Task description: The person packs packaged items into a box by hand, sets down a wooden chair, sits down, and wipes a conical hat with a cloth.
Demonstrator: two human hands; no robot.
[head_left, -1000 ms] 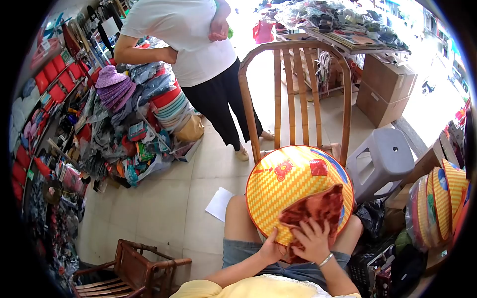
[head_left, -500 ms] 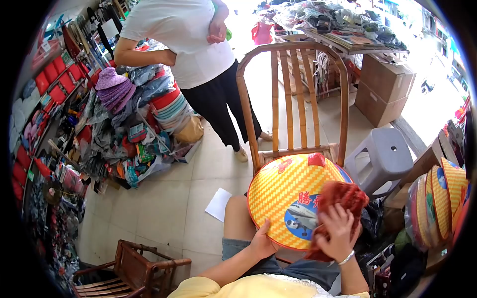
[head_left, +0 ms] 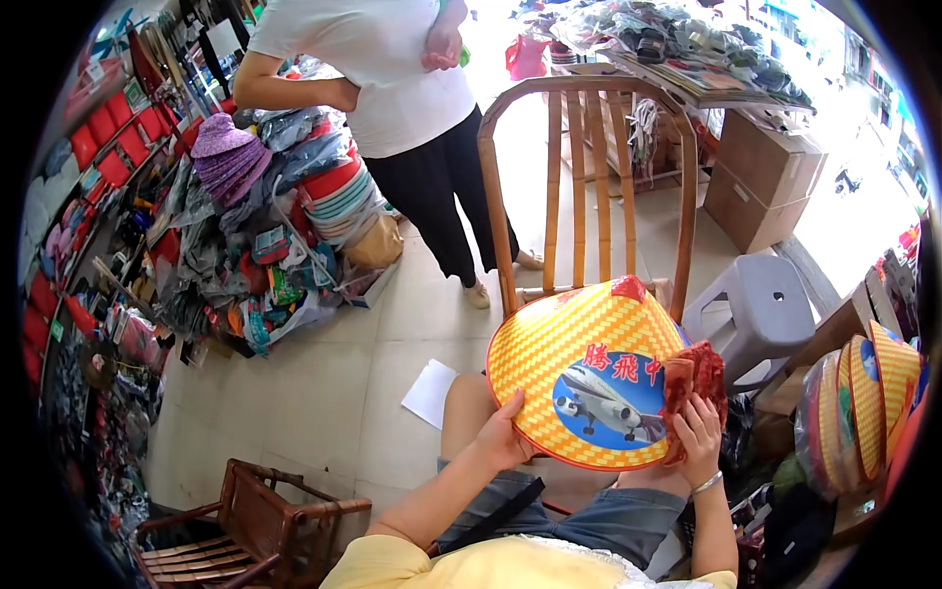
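Observation:
A yellow-and-orange woven conical hat (head_left: 535, 358) with a red rim is tilted above my lap, its printed airplane picture and red characters facing me. My left hand (head_left: 504, 437) grips the rim at the lower left, thumb on top and fingers underneath. At the hat's right side, my right hand (head_left: 699, 437) is closed on a dark red cloth (head_left: 699, 368), which lies against the hat's edge and covers part of it. A bamboo chair (head_left: 496, 187) stands directly behind the hat.
A person in a white shirt (head_left: 407, 98) stands ahead. Purple hats (head_left: 228, 162) and bagged goods pile up at left. A grey stool (head_left: 763, 304), more conical hats (head_left: 863, 412) and a cardboard box (head_left: 760, 182) are at right. A brown wooden chair (head_left: 260, 520) stands lower left.
The hat has turned and tilted, so its airplane picture shows more fully. My right hand and the red cloth have moved right, to the hat's edge. My left hand stays on the rim.

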